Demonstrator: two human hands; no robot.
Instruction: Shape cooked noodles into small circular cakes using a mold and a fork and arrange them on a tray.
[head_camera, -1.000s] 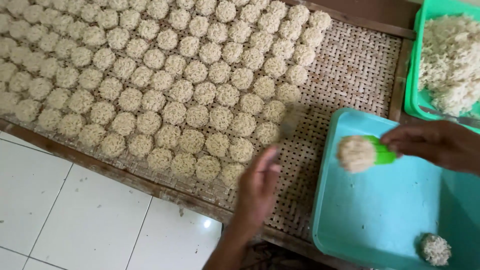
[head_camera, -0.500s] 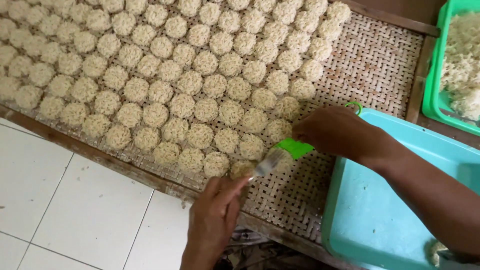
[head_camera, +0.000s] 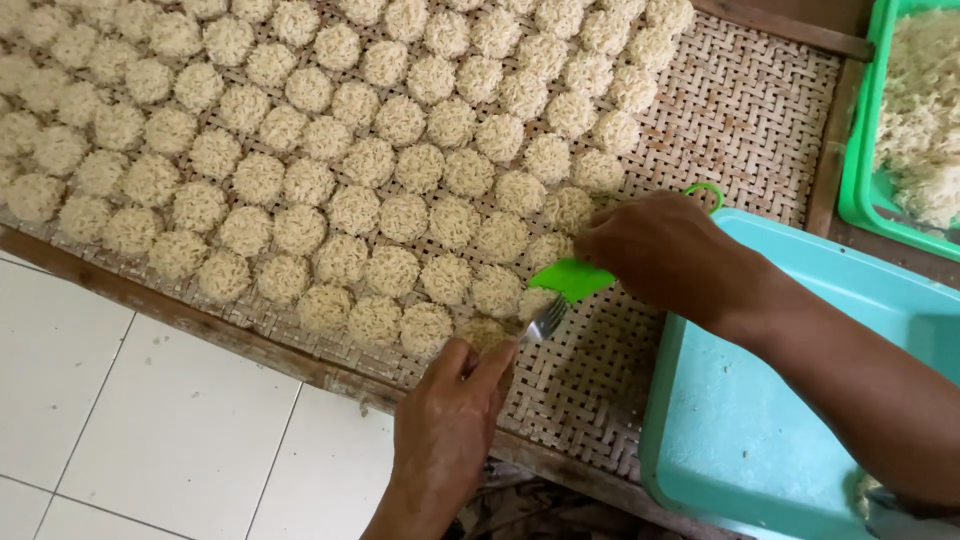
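Two bare hands and forearms fill the lower frame. The left hand (head_camera: 447, 420) shows no ring, watch or glove, its wrist uncovered to the picture's edge. The right hand (head_camera: 660, 250) is likewise unadorned, with a bare forearm running to the right edge; no sleeve reaches into view. Short, plain fingernails show on the left fingers (head_camera: 490, 360).

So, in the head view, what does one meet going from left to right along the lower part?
White tiled floor → left hand → fork with green handle → right hand → turquoise tray
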